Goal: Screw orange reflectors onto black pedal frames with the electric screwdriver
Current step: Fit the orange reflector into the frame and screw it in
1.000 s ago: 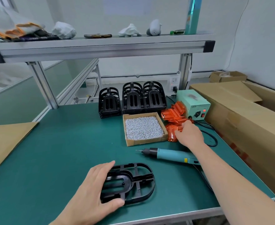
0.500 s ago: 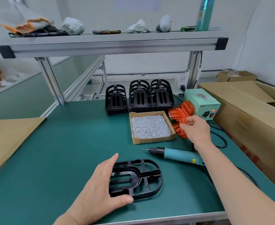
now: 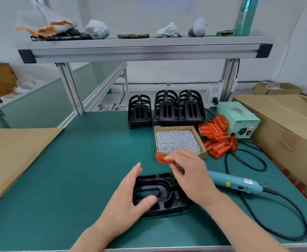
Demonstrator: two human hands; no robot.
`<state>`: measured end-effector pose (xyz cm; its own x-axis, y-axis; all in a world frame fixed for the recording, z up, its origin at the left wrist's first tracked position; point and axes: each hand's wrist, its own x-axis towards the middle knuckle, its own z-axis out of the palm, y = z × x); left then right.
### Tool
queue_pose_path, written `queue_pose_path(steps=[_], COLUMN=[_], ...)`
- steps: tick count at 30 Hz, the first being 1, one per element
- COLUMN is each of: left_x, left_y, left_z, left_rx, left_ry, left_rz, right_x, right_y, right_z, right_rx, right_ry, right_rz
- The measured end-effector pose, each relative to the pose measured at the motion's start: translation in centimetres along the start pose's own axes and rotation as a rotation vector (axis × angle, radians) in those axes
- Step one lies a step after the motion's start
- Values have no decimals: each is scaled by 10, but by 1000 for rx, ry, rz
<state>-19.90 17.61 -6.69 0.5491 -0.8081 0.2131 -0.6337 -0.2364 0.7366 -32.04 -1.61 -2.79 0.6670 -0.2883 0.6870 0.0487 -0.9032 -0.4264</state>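
At front centre of green table (image 3: 76, 170), head view: black pedal frame (image 3: 149, 180) lying flat, rounded end toward the right. Left hand (image 3: 129, 199) against frame's left side, fingers straight and close together, thumb spread out over the frame's inner rim; not curled round anything. Right hand (image 3: 190, 177) above frame's far right part, pinching one orange reflector (image 3: 162, 158) between thumb and fingertips, reflector sticking out to the left, held off the table, just in front of the screw box (image 3: 172, 126). Cannot tell if reflector touches frame. Electric screwdriver (image 3: 234, 180) flat on table just right of right hand, tip end hidden behind the hand, black cable (image 3: 294, 215) looping off to the right. Screw box open, full of small silver screws (image 3: 176, 140). Pile of orange reflectors (image 3: 218, 137) just right of box. Three stacks of black pedal frames (image 3: 166, 110) standing behind box. Pale green power unit (image 3: 239, 119) at back right, red light on. Cardboard sheet (image 3: 12, 157) on table's left side, big cardboard carton (image 3: 285, 124) along right edge. Aluminium shelf (image 3: 145, 50) overhead with gloves and odd bits, blurred.
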Motion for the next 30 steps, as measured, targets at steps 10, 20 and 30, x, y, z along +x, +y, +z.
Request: queue_pose_path(steps=[10, 20, 30], left_x=[39, 43, 40], left_y=[21, 20, 21], left_z=[-17, -18, -17], left_rx=[-461, -488, -596], left_ry=[111, 102, 159], left_rz=[-51, -111, -115], right_x=[-12, -12, 2], right_y=[-4, -3, -10], right_z=[18, 22, 10], right_rx=[-31, 27, 300], right_ry=[13, 45, 8], right_rz=[-261, -144, 342])
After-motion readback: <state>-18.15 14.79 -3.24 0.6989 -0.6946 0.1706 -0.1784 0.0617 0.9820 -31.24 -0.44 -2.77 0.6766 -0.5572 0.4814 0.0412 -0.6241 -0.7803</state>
